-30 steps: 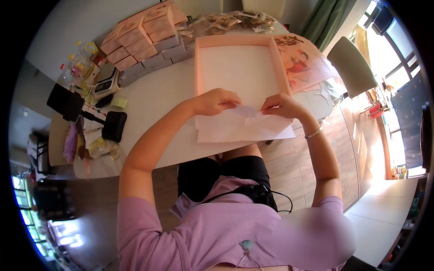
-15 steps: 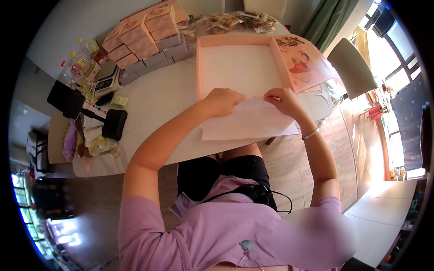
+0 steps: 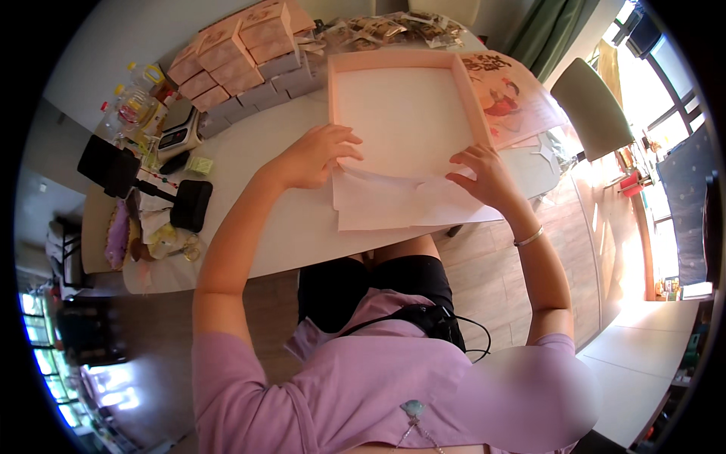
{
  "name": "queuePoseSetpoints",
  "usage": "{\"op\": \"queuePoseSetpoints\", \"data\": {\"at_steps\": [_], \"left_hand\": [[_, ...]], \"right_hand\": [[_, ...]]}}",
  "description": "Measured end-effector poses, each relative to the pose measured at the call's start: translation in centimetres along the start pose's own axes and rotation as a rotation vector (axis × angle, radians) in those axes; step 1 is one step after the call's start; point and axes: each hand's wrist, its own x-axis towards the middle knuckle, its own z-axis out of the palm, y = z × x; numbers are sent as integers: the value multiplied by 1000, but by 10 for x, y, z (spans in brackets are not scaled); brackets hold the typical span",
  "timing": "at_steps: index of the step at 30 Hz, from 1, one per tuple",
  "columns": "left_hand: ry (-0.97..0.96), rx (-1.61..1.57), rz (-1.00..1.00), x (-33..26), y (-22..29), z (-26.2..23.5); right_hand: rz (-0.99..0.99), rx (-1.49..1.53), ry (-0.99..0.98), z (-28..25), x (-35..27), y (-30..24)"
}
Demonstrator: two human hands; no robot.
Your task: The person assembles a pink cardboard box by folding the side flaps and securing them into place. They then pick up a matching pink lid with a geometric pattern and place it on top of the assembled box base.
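While a black phone stand on a black round base [image 3: 189,204] is sitting at the far left of the white oval tabletop [image 3: 280,227], with clear plastic bottles with yellow caps [image 3: 136,102] standing at its eleven o'clock, a stack of small pink and grey cardboard boxes [image 3: 242,49] is lying further along at one o'clock. Moving rightward, the left hand [image 3: 318,155] is resting with its fingers [image 3: 344,144] spread and flat on the near left corner of the shallow pink square cardboard tray [image 3: 404,106], touching the white sheet of tissue paper [image 3: 401,200]. That sheet is lying partly inside the tray and is hanging over its near edge onto the tabletop, at six o'clock from the tray's middle. At three o'clock from the left hand, the right hand [image 3: 488,178] is pressing its fingers [image 3: 469,163], slightly spread and curled, onto the paper by the tray's near right corner. A pink printed lid with a cartoon picture [image 3: 507,94] is lying just beside the tray at its three o'clock, and a grey-green chair back [image 3: 594,106] is standing beyond it.
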Motion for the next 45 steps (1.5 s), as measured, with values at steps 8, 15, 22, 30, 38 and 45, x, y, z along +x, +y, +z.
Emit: {"op": "queuePoseSetpoints", "data": {"at_steps": [8, 15, 22, 30, 38, 45], "left_hand": [[-112, -36, -130, -17, 10, 12], [-87, 44, -68, -4, 44, 3], [85, -60, -65, 54, 60, 70], [218, 132, -120, 80, 73, 90], [269, 140, -199, 85, 69, 101], [301, 99, -223, 83, 71, 104]], "right_hand": [[74, -31, 119, 26, 3, 6], [99, -45, 44, 25, 1, 9], [124, -42, 59, 27, 0, 4], [104, -25, 143, 33, -7, 9], [139, 65, 177, 29, -8, 2], [-172, -132, -42, 3, -46, -60]]}}
